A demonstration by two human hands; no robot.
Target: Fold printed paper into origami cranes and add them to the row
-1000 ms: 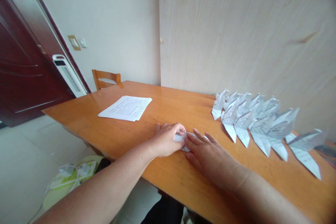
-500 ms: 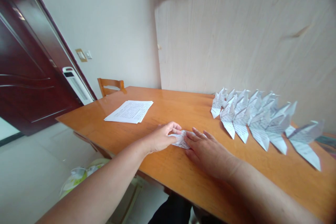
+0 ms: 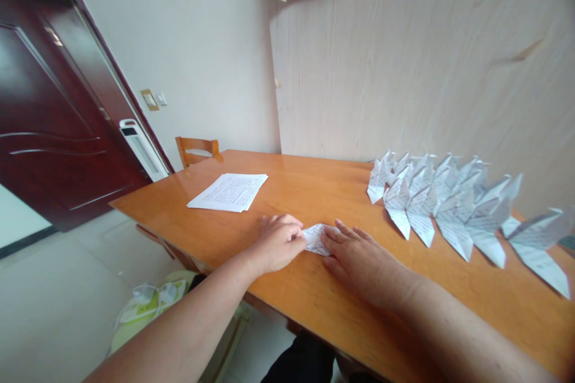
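Observation:
A small folded sheet of printed paper (image 3: 317, 239) lies on the wooden table in front of me. At its left end, the thumb and index finger of my left hand (image 3: 281, 245) close on the edge, the other fingers curled behind. My right hand (image 3: 359, 254) rests flat over the right part of the sheet, fingers stretched out and pressing it to the table. That part of the paper is hidden under the fingers.
A stack of printed sheets (image 3: 228, 191) lies on the table (image 3: 287, 185) to the left. Rows of folded paper figures (image 3: 444, 203) stand at the right. Behind is a wooden chair (image 3: 196, 148); a stool with a power strip (image 3: 150, 305) stands below left.
My left hand has shifted slightly left along the paper, its fingers more curled, and more of the sheet shows. My right hand stays on it. The view has turned a little left.

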